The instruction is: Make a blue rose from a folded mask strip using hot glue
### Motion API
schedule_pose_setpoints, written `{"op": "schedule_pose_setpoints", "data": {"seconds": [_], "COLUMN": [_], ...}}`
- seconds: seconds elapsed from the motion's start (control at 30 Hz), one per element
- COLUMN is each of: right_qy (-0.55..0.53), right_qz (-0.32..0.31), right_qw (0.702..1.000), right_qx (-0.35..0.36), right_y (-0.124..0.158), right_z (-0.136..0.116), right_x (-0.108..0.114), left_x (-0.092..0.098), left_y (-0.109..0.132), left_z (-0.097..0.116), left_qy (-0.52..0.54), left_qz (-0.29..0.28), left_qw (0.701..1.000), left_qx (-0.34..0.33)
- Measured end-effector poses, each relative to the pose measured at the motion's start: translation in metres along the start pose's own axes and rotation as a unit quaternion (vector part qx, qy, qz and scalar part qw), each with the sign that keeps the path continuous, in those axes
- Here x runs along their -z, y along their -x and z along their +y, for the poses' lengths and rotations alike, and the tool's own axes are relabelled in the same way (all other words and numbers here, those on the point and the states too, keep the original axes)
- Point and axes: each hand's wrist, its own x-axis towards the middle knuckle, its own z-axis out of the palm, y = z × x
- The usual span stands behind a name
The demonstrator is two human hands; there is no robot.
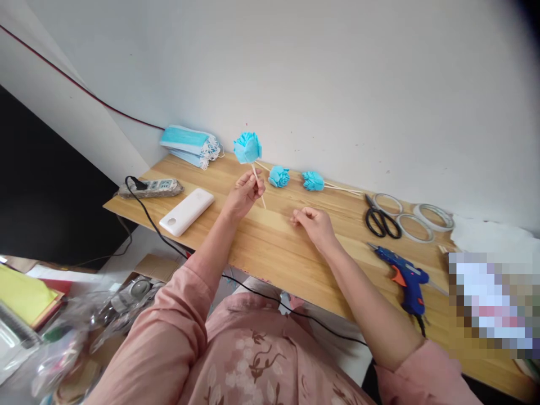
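Note:
My left hand [247, 191] grips the thin wooden stick of a blue artificial flower [247, 148], held upright over the table with its bloom on top. The stick's lower end pokes out below my fingers. Level with it on the right, my right hand [312, 225] has its fingers curled together just over the tabletop; whether anything is pinched in them I cannot make out. Behind the hands lie a second blue flower [279, 176], its stick partly hidden, and a third blue flower [313, 181] with sticks pointing right.
Blue face masks [188, 143] are stacked at the back left, near a power strip [152, 188] and a white power bank [187, 212]. To the right lie black-handled scissors [382, 221], tape rolls [433, 217] and a blue glue gun [405, 275]. A black cable [295, 312] crosses the front edge.

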Motion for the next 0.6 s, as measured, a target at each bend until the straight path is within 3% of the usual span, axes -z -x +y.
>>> {"op": "schedule_pose_setpoints", "data": {"seconds": [0.27,0.47,0.6], "right_qy": [-0.080,-0.117,-0.127], "right_qz": [0.003,-0.009,-0.032], "right_qw": [0.997,0.993,0.991], "right_qx": [0.023,0.005,0.000], "right_y": [-0.001,0.004,0.002], "right_z": [0.002,0.007,0.011], "right_x": [-0.003,-0.005,-0.006], "left_x": [-0.003,0.001,0.002], "left_y": [0.002,0.002,0.001], "left_z": [0.000,-0.007,-0.008], "left_qy": [-0.011,-0.014,-0.036], "left_qz": [-0.001,-0.030,0.011], "left_qw": [0.999,0.999,0.998], "left_qx": [0.031,0.019,0.040]}}
